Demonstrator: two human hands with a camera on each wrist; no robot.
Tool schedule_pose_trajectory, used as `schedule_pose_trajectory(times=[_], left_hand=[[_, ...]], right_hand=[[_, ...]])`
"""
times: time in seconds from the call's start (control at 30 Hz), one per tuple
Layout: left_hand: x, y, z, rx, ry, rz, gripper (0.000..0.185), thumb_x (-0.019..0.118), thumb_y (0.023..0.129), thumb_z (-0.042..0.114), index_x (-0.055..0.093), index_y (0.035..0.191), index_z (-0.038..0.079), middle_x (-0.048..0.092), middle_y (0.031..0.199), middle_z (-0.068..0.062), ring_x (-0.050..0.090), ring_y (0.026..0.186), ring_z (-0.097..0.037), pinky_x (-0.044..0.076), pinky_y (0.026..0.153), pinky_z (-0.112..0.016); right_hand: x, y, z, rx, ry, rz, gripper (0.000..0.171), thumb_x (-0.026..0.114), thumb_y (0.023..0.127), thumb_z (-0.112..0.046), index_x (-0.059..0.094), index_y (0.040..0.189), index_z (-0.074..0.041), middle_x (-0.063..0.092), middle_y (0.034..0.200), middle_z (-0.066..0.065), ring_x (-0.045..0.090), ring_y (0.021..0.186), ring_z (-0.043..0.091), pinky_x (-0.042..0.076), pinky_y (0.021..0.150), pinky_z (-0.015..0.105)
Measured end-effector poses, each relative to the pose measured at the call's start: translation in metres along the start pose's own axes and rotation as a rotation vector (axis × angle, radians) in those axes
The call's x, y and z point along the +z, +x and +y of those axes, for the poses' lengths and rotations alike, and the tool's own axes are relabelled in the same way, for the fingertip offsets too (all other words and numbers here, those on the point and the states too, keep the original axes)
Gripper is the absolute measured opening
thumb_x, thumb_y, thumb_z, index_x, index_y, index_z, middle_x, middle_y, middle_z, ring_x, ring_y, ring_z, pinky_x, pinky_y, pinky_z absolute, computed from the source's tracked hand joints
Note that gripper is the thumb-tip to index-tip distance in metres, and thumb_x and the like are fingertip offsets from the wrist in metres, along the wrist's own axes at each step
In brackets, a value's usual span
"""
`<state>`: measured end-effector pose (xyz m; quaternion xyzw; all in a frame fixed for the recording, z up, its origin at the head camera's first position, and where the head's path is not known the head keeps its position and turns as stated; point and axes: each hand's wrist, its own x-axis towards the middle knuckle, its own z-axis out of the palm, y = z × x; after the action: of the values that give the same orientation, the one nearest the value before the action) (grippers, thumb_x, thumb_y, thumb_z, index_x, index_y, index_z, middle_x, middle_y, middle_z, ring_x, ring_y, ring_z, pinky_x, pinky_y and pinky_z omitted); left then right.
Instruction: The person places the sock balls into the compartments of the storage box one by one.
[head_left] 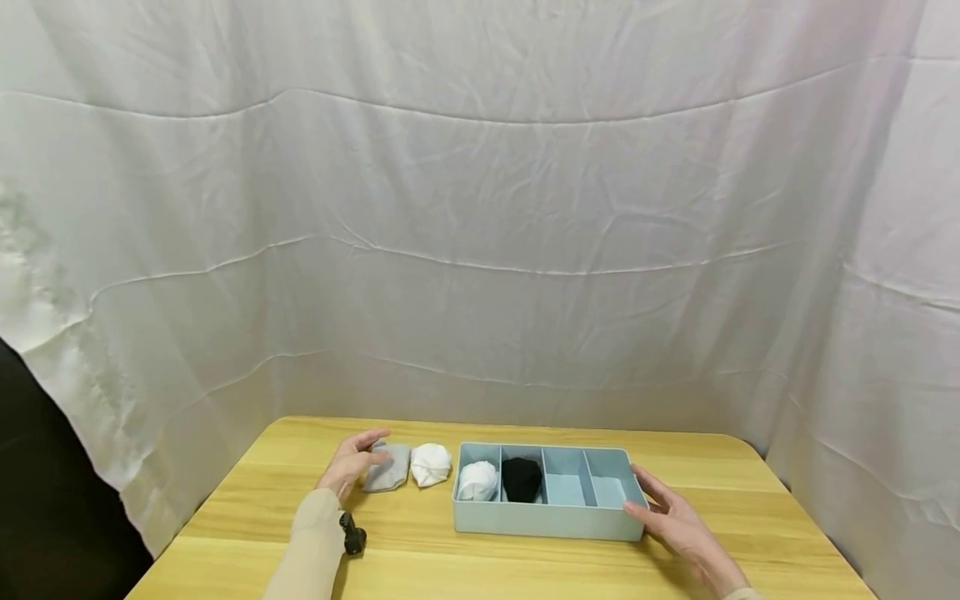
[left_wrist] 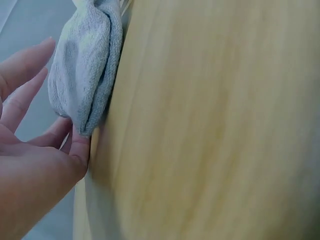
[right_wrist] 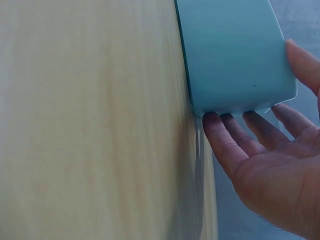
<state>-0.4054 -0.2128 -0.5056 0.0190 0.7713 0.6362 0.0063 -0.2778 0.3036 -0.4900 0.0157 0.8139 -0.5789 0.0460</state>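
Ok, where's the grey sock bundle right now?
In the head view the grey sock bundle lies on the table left of the white bundle, with the left hand touching it.

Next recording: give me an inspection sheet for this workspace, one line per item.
Surface: wooden table, light grain.
Job's things: grey sock bundle and white sock bundle on the table left of the blue divided tray; a white bundle and a black bundle in its two left compartments; the two right ones hold nothing.
Clutter: nothing seen.
Grips: left hand touches the grey sock bundle, fingers relaxed; right hand rests open against the tray's right end.
Cables: nothing seen.
Surroundings: white cloth backdrop; small black device at the left wrist.
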Motion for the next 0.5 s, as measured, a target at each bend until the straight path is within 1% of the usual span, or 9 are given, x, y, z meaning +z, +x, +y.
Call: schedule_pose_trajectory(times=[0.13, 0.23, 0.33, 0.5], left_hand=[[-0.0002, -0.0002, -0.0005, -0.033, -0.013, -0.004, 0.057, 0.073, 0.083, 0.002, 0.054, 0.137, -0.001, 0.04, 0.148, -0.025, 0.028, 0.141, -0.044, 0.015, 0.117, -0.061], [0.0001, -0.0013, 0.0005, -0.04, 0.006, -0.016, 0.056, 0.071, 0.083, 0.001, 0.054, 0.136, -0.001, 0.039, 0.147, -0.027, 0.027, 0.14, -0.045, 0.015, 0.116, -0.063], [0.0011, -0.0022, 0.0018, -0.038, 0.016, -0.015, 0.054, 0.069, 0.083, -0.002, 0.055, 0.135, -0.002, 0.042, 0.145, -0.027, 0.031, 0.138, -0.045, 0.018, 0.115, -0.063], [0.0036, -0.0024, 0.0028, -0.023, 0.061, -0.002, 0.049, 0.068, 0.083, -0.004, 0.058, 0.13, -0.004, 0.052, 0.138, -0.025, 0.044, 0.13, -0.042, 0.027, 0.112, -0.062]], right_hand=[[-0.001, -0.0004, 0.0012, -0.001, -0.001, 0.005, 0.077, 0.066, 0.094, -0.029, 0.024, 0.156, -0.013, 0.015, 0.16, 0.026, 0.03, 0.14, 0.051, 0.042, 0.106, 0.054], [-0.0011, -0.0008, 0.0018, -0.002, 0.002, 0.007, 0.077, 0.067, 0.094, -0.029, 0.025, 0.156, -0.012, 0.015, 0.161, 0.026, 0.029, 0.14, 0.052, 0.042, 0.106, 0.054], [-0.0008, -0.0012, 0.0015, -0.001, 0.008, 0.011, 0.077, 0.068, 0.093, -0.028, 0.025, 0.156, -0.012, 0.015, 0.161, 0.025, 0.029, 0.14, 0.052, 0.043, 0.105, 0.054], [-0.0007, -0.0005, 0.0013, -0.004, 0.014, 0.012, 0.076, 0.067, 0.094, -0.028, 0.026, 0.156, -0.012, 0.016, 0.16, 0.025, 0.03, 0.139, 0.052, 0.044, 0.104, 0.053]])
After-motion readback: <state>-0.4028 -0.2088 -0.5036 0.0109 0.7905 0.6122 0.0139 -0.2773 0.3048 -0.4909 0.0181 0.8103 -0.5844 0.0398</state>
